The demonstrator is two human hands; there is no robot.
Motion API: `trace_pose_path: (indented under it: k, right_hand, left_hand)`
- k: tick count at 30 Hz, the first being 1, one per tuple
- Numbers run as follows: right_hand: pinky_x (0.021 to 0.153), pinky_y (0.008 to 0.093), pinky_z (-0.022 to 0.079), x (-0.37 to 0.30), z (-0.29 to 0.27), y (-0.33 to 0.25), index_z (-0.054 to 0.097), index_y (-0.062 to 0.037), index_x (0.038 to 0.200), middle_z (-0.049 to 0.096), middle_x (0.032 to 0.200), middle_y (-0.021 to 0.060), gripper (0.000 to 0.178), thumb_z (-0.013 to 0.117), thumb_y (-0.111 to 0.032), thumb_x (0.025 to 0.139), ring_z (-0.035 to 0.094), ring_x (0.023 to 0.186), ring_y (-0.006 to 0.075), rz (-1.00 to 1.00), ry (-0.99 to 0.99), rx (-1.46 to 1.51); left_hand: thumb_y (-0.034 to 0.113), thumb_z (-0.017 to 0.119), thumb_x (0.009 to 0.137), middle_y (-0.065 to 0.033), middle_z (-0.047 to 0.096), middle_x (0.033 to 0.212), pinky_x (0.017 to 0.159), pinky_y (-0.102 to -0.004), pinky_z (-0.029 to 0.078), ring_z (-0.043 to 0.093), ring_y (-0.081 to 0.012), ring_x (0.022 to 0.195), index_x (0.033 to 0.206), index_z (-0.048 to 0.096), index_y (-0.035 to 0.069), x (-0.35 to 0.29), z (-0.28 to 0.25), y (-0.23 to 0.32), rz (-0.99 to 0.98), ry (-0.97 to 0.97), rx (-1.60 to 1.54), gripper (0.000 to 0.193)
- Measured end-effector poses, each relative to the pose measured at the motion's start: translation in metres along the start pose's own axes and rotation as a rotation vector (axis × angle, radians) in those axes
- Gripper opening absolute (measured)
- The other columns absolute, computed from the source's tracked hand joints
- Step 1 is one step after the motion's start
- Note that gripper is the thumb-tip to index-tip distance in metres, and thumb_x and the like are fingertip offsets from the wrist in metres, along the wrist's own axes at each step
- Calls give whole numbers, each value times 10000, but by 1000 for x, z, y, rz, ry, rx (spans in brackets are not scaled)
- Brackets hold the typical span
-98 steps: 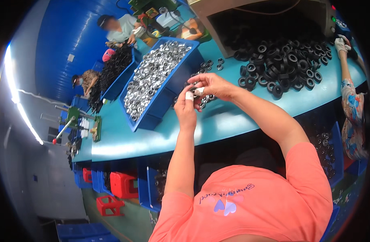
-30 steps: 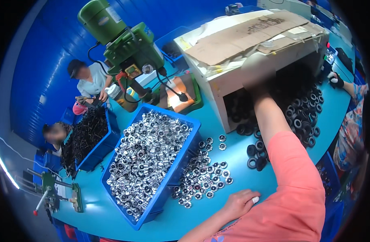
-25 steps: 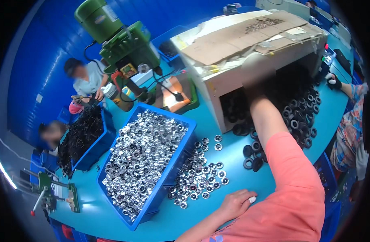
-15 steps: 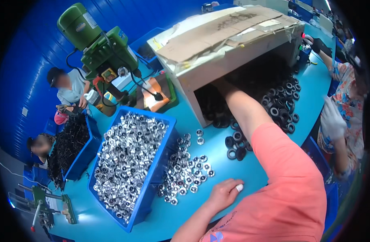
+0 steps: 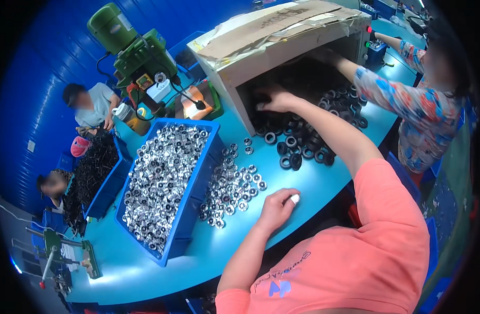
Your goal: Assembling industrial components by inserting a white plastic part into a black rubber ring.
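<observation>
Blue wall at the far left, turquoise tabletop curving through the middle, and there's writing about: dark lettering above purple hearts on the coral shirt, dark marks on the cardboard over the pale box, a light label on the far green machine.

Now the grips! The right hand is in the left part of the box opening, fingers partly spread among black rings; it's dim and blurred, so whether it has hold of one I can't tell. The left hand rests on the near tabletop, loosely curled, white wrap on a digit, its palm hidden, so its hold can't be told either. Left of it lie loose shiny metal pieces, beside the heaped blue tray.

And the change: half a second ago the right hand was buried in the box; now it shows. A co-worker's floral sleeve now stretches in from the right, too!
</observation>
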State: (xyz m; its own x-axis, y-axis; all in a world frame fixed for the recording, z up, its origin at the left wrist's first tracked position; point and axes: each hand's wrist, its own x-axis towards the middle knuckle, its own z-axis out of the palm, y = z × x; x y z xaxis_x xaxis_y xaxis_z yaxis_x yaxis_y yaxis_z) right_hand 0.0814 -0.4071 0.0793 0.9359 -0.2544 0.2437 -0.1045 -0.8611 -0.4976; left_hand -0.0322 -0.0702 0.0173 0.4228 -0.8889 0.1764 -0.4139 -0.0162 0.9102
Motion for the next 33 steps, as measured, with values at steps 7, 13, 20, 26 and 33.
trace_pose_path:
  k: [7, 13, 20, 26, 33]
  right_hand:
    - [978, 356, 513, -52, -21, -8, 648, -129, 1307, 701, 1176, 155, 416, 635, -49, 899, 676, 1105, 299, 55, 356, 303]
    - [989, 294, 495, -117, -29, -68, 532, -27, 1406, 646, 1210, 88, 488, 596, 35, 927, 649, 1138, 155, -5, 29, 913]
    - [837, 273, 522, -193, 23, -134, 619, -30, 1326, 654, 1060, 24, 428, 658, -47, 900, 627, 965, 113, 47, -491, 1218]
    - [802, 298, 549, -195, 54, -175, 639, -34, 1297, 664, 1066, 62, 371, 644, -133, 940, 657, 969, 135, 104, -705, 1046]
    - [966, 450, 526, -88, 99, -108, 651, -90, 1278, 606, 1297, 190, 394, 609, -93, 886, 650, 1061, 384, -270, 96, -30]
  left_hand:
    - [50, 665, 904, -93, 729, 909, 740, -292, 533, 672, -151, 804, 1090, 728, 38, -5, 8, -3, -54, 114, -75, 197]
    - [51, 642, 941, -7, 663, 868, 631, -225, 469, 577, -58, 736, 1213, 672, 58, -11, 5, -3, -130, 293, -231, 274]
    - [38, 734, 867, -52, 603, 1105, 685, -237, 514, 602, -102, 829, 1396, 528, 76, -34, -24, 42, -5, 577, 14, 568]
    - [17, 764, 844, -83, 622, 1152, 767, -276, 559, 646, -148, 949, 1352, 568, 45, -74, -35, 19, -61, 620, -54, 545]
    - [-11, 736, 858, -118, 636, 1168, 808, -307, 593, 646, -157, 965, 1372, 500, 41, -77, -57, -1, -131, 615, -636, 569]
